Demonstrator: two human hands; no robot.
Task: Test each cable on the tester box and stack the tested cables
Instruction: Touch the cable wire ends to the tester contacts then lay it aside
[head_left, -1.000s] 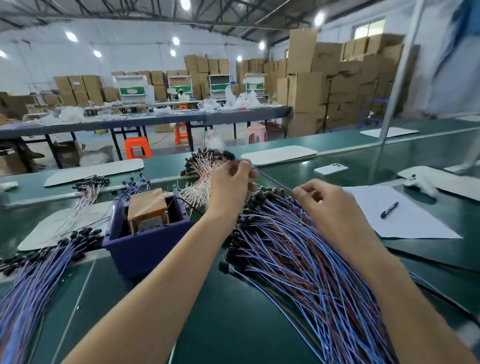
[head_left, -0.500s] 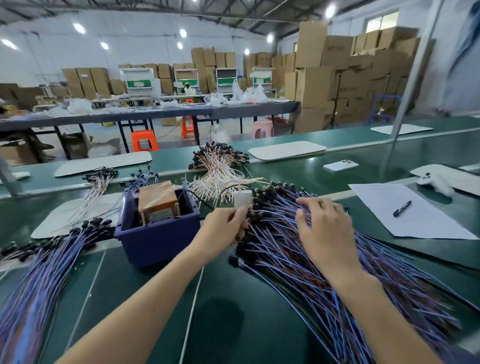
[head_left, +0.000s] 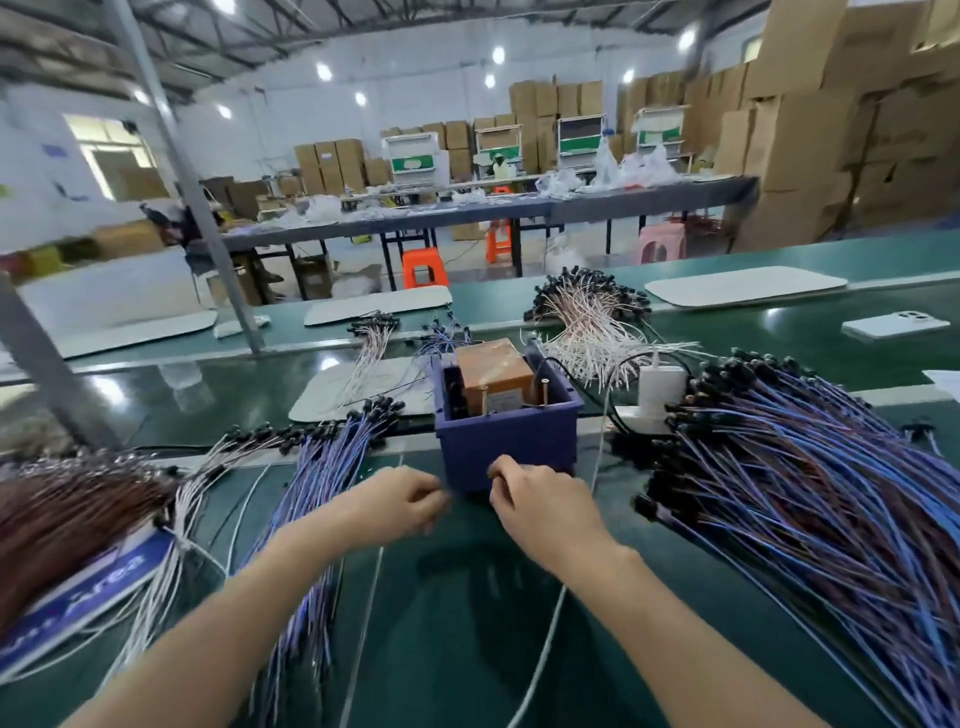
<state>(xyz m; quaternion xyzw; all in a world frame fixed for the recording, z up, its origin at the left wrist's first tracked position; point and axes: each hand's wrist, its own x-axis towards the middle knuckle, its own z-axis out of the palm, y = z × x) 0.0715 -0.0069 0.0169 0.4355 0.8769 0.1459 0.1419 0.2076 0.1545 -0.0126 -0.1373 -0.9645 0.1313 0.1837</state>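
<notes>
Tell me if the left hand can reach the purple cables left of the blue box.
Probably yes: the left hand sits before the blue box, the purple cables lie just beside it, nothing between. Its curled fingers may be holding something; too blurred to tell.

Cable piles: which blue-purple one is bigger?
The right pile, right of the tester box, fans out widely. The left pile, left of the box, is a much narrower bundle.

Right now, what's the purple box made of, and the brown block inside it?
The purple box looks like moulded plastic: even colour, smooth matt walls and a thick rim. The brown block seems to be wrapped in brown packing tape, since its top has a slight sheen. What lies under the tape is hidden.
</notes>
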